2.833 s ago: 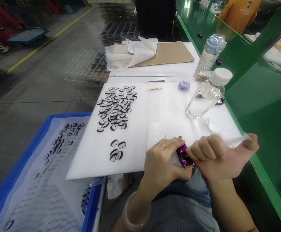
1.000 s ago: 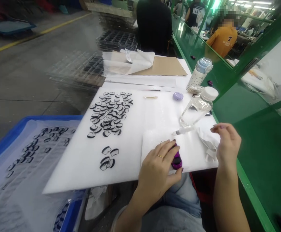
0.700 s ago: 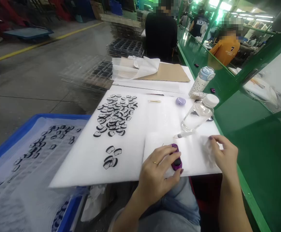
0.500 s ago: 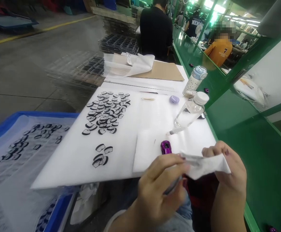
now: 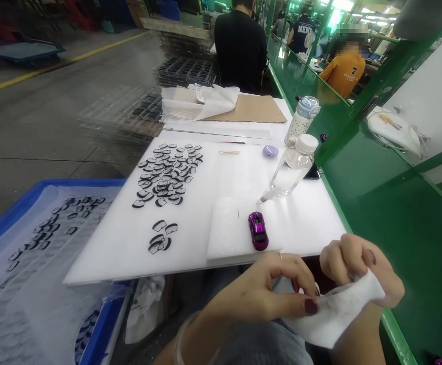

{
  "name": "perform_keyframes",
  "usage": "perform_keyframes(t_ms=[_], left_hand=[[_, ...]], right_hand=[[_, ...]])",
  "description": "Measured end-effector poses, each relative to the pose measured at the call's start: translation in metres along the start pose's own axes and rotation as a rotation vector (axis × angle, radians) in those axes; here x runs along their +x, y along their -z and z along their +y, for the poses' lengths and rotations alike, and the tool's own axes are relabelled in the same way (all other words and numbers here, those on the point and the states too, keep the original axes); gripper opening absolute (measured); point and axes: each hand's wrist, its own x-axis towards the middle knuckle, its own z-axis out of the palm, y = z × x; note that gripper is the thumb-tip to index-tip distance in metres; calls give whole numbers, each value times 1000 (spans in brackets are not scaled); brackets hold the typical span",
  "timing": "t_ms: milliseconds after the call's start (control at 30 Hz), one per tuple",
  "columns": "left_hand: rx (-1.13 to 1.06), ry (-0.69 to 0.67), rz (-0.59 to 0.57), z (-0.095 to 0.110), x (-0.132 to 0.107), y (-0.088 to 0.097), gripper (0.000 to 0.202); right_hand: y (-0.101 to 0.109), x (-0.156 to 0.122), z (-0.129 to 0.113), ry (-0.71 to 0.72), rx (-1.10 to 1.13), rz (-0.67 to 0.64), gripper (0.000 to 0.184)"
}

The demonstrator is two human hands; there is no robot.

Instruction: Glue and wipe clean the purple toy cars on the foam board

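Observation:
A small purple toy car (image 5: 258, 230) lies alone on the white foam sheet (image 5: 300, 223), near its front edge. Below that edge, over my lap, both hands hold a white cloth (image 5: 333, 314). My left hand (image 5: 266, 294) pinches one end of it between thumb and fingers. My right hand (image 5: 358, 266) is curled round the other end. A heap of small black-and-white curved parts (image 5: 168, 175) lies on the left half of the white board, with a few stray ones (image 5: 162, 235) nearer me.
A clear bottle (image 5: 293, 165) and a spotted bottle with a blue lid (image 5: 300, 121) stand at the right, by a lilac case (image 5: 270, 150). A blue crate (image 5: 34, 263) with more parts sits at my left. A green bench (image 5: 388, 203) runs along the right. Other people work behind.
My left hand let go of the purple car, which now lies free on the foam. My right hand picked the white cloth off the sheet, and both hands drew back over my lap.

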Motion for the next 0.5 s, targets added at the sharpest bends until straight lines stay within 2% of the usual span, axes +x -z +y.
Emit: perform_keyframes(t_ms=[67,200,367,433,500], left_hand=[[-83,-23,22,-2,-2,1,15],[-366,43,54,-8,-12,4,23],[-359,99,155,-1,-23,1,22],[-347,111,157,6,-25,0,21],[-318,139,151,10,-26,0,22]], right_hand=[[4,-3,0,14,2,20,33],[15,-6,6,36,-36,-5,34],[26,-10,33,-109,-9,55,32],[29,-9,44,-202,-38,-44,56],[29,-6,50,-259,-71,-212,78]])
